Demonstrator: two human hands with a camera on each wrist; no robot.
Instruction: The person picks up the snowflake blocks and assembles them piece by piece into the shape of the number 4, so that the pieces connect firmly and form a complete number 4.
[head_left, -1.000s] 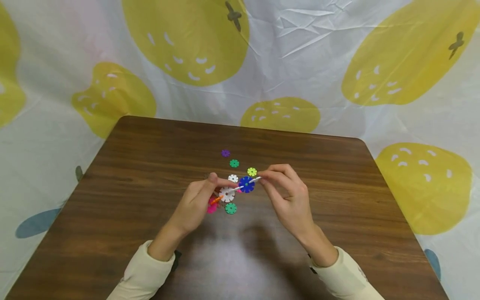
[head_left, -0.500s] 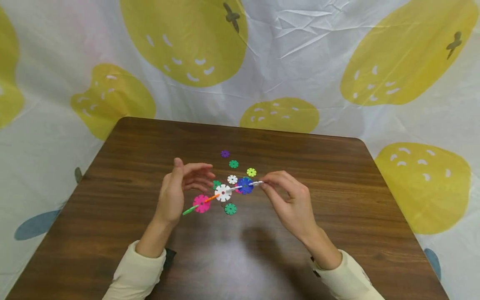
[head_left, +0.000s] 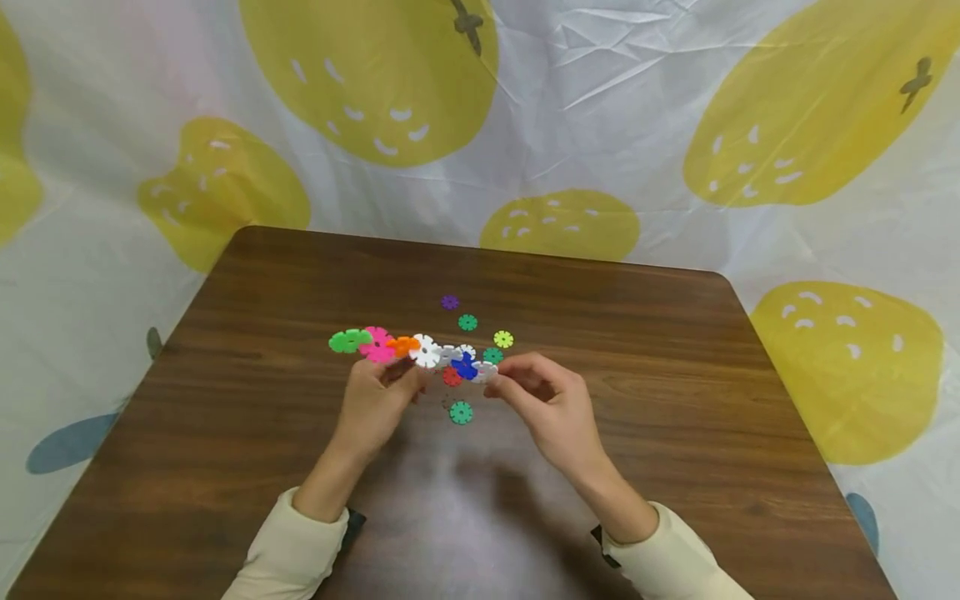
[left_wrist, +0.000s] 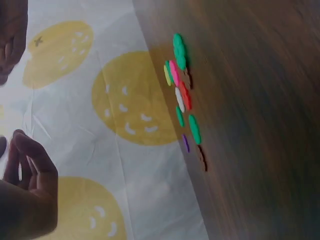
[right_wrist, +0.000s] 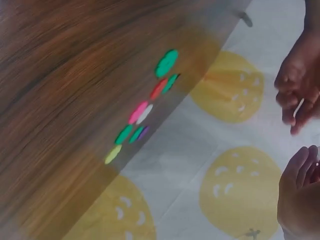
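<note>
A chain of joined plastic snowflake discs [head_left: 426,351] hangs above the brown table [head_left: 225,433] in the head view. From left to right it runs green, pink, orange, white, blue and white. My left hand [head_left: 401,372] grips it from below, near the orange and white discs. The chain's right end is pinched by my right hand [head_left: 495,382] at the last white disc. Both hands are close together at the table's middle. In the wrist views the chain is out of sight and only fingers [right_wrist: 300,107] show at the edges.
Loose discs lie on the table beyond and under the hands: purple [head_left: 450,302], green [head_left: 468,322], yellow-green [head_left: 503,338], red [head_left: 452,377] and another green [head_left: 461,412]. The same cluster [left_wrist: 180,95] appears edge-on in the wrist views. A white cloth with yellow fruit prints [head_left: 570,125] hangs behind.
My left hand, open and off the chain half a second ago, now grips it. The chain has risen, shifted left and turned so its discs face up. The right hand moved left.
</note>
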